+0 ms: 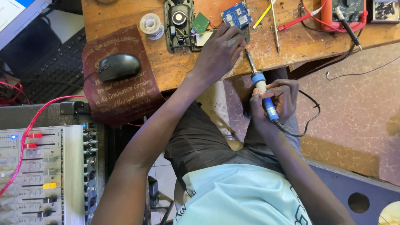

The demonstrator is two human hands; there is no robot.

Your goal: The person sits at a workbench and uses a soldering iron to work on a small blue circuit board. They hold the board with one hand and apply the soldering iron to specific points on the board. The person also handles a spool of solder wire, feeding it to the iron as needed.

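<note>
- My left hand (218,52) presses closed on the open gadget (180,25), steadying it on the bench (266,50).
- My right hand (277,100) pencil-grips the soldering iron (261,89), tip angled in for control.

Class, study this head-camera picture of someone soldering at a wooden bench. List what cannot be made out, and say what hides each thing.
- Soldering iron tip: head view, hidden behind the left hand.
- What the left hand's fingers pinch: head view, covered by the hand itself.
- Multimeter: head view, cut off by the top edge.
- Audio mixer: head view, cut off by the left and bottom edges.
- Parts on the blue circuit board: head view, too small to tell.
</note>
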